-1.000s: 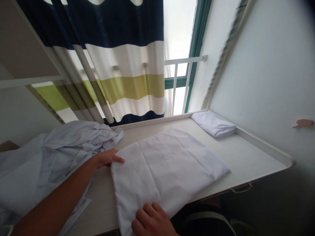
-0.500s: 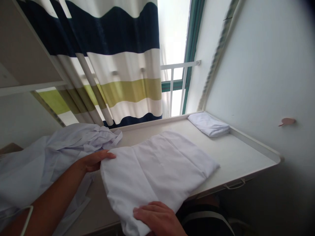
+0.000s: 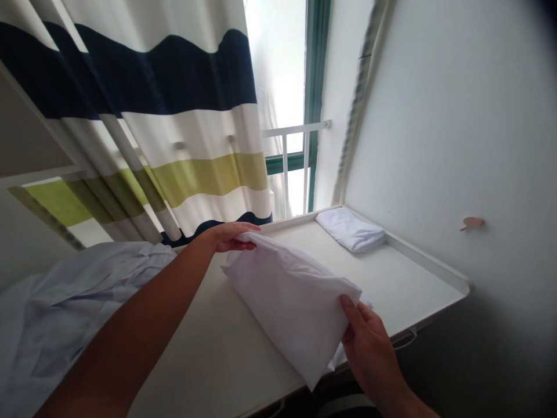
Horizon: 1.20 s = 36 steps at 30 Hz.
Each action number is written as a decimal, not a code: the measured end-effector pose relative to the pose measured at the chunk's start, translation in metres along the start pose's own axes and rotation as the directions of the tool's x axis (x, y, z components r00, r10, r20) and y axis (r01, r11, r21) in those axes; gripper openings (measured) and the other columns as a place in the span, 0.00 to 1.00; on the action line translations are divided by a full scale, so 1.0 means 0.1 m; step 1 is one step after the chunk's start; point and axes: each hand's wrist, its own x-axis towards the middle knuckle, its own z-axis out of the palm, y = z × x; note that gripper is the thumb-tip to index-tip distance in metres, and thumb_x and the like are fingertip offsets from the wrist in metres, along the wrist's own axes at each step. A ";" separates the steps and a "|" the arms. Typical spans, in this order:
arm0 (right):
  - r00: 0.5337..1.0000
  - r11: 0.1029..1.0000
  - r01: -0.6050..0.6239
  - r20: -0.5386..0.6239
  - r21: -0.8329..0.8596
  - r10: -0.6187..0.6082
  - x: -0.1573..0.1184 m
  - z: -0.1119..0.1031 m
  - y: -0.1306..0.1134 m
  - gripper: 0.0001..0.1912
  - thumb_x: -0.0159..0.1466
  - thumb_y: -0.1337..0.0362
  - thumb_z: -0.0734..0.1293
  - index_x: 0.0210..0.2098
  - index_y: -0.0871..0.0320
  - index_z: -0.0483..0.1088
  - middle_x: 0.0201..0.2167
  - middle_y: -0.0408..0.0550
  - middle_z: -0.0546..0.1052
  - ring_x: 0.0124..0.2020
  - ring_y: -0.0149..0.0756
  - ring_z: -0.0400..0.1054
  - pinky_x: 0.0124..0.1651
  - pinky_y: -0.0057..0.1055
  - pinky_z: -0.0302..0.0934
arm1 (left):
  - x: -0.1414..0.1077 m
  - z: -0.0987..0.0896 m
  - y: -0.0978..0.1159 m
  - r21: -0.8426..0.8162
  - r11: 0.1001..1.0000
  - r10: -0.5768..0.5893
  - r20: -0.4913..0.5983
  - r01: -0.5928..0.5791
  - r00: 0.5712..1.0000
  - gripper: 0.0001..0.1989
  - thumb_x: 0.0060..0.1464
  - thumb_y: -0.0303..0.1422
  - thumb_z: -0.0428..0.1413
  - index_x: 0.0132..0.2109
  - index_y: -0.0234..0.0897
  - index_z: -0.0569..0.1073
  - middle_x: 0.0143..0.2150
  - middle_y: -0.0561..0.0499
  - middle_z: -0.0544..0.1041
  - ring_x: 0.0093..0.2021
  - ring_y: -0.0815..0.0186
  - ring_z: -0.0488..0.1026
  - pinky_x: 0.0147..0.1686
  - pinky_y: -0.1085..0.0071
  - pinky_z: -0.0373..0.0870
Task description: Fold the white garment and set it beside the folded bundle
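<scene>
In the head view, the landmark is the white table (image 3: pixel 217 348), which has a low raised rim. Above its middle, the left hand (image 3: pixel 235 237) grasps the far upper edge of a folded white cloth (image 3: pixel 291 296), thumb over the fabric and fingers beneath. The right hand (image 3: pixel 368 337) pinches the cloth's other end near the table's front edge, with the thumb on the near face. The cloth is tilted between the two hands, its upper edge raised and a pointed corner hanging down toward the table's front edge.

At the table's far right corner, against the rim, lies a smaller folded white bundle (image 3: pixel 350 229). On the table's left side is a large rumpled heap of white fabric (image 3: pixel 87 296), partly behind the left forearm. Beyond the table's far edge hang striped curtains (image 3: pixel 195 133) beside a window with a white railing (image 3: pixel 296 129). On the wall to the table's right is a small pink hook (image 3: pixel 473 222).
</scene>
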 end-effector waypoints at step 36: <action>0.990 0.166 0.060 0.036 -0.984 -0.140 1.13 -1.12 -0.08 0.18 0.66 0.52 0.57 0.51 0.51 0.65 0.40 0.50 0.77 0.41 0.46 0.74 0.43 0.35 0.63 | 1.33 0.94 -0.60 0.929 0.338 0.562 -0.070 -0.151 0.824 0.10 0.64 0.39 0.53 0.40 0.41 0.77 0.45 0.44 0.80 0.50 0.53 0.74 0.51 0.58 0.66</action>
